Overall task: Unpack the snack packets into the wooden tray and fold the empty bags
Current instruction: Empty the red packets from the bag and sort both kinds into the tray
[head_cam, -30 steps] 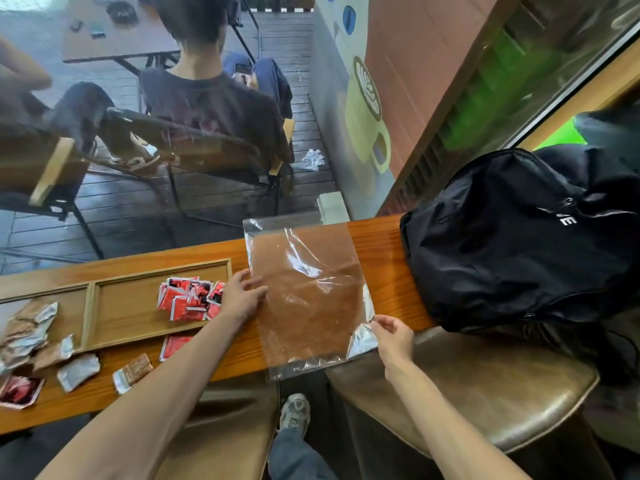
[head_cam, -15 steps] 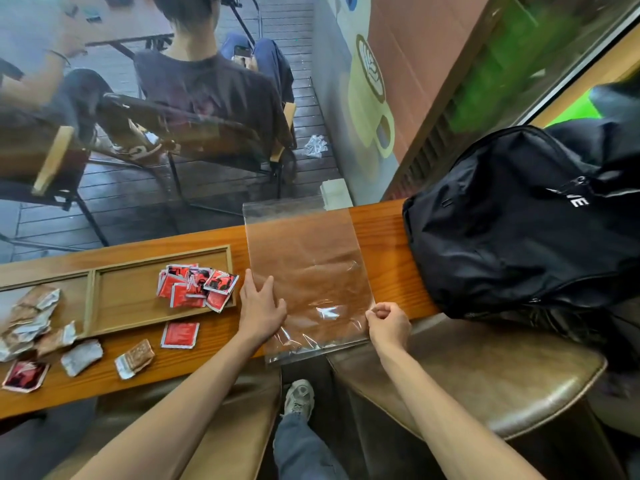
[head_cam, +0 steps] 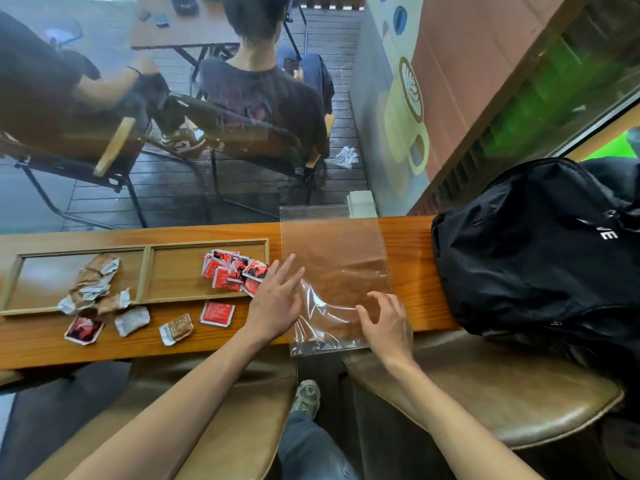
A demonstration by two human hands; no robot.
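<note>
Both hands have let go of the plastic bag [head_cam: 334,268] since half a second ago: the right hand [head_cam: 389,323] no longer pinches its near corner and now hovers with loosely bent fingers, holding nothing. Left hand [head_cam: 277,299] lies flat with straight fingers on the bag's left edge. This empty bag lies on the counter [head_cam: 408,244], between the wooden tray [head_cam: 145,268] and a black backpack [head_cam: 533,251].
</note>
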